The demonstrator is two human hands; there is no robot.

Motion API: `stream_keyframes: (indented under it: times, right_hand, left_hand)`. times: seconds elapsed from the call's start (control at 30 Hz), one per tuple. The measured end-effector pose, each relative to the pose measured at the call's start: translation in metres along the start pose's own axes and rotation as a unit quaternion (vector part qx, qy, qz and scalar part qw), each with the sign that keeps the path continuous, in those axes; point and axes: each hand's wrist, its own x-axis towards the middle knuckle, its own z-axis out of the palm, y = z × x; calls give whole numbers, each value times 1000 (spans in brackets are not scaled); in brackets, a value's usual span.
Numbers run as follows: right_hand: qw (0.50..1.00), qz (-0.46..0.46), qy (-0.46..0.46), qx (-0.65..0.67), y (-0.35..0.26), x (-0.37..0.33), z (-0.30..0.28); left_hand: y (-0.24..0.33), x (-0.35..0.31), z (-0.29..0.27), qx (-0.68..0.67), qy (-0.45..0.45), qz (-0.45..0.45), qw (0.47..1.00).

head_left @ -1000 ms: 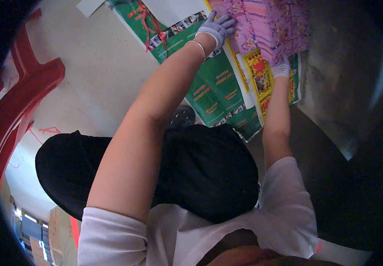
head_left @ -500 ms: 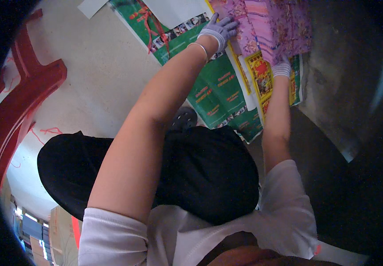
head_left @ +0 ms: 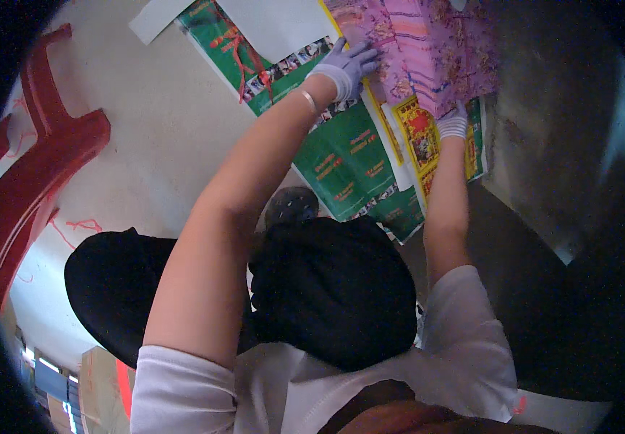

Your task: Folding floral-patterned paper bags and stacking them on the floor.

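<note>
Pink patterned cloth (head_left: 428,50) just right of flat-spread left hand (head_left: 349,65), long axis running away, above half-hidden right hand (head_left: 452,124), grip unclear.

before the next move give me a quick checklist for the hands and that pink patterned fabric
1. Left hand on pink patterned fabric, gloved, fingers spread flat on its left edge: ok.
2. Right hand at the fabric's lower edge, gloved: ok; whether it pinches the cloth: cannot tell.
3. Fabric lying flat on the green and yellow printed sheets: ok.
4. Fabric's far edge in view: not ok, cut off at the picture's top.
5. Bracelet on left wrist apart from cloth: ok.
</note>
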Motion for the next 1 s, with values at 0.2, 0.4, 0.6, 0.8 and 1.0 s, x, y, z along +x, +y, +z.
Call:
stream_keyframes:
  times: [0.2,0.4,0.6,0.8,1.0]
  right_hand:
    - [996,8,-84,15,-5,0,-7]
    - [827,-275,-248,-423,-87,41,-142]
    - [994,104,-30,-26,49,35,16]
    - [992,123,-3,13,97,52,28]
    - [825,-233,-205,-473,-16,118,-158]
  left_hand:
    - [-2,-40,-7,-70,69,-7,995]
    - [28,-10,-23,-113,115,50,986]
    - [-15,-61,-2,21,-10,-16,1000]
    - [-39,-47,12,116,0,-131,985]
    - [16,29,-2,59,55,-58,995]
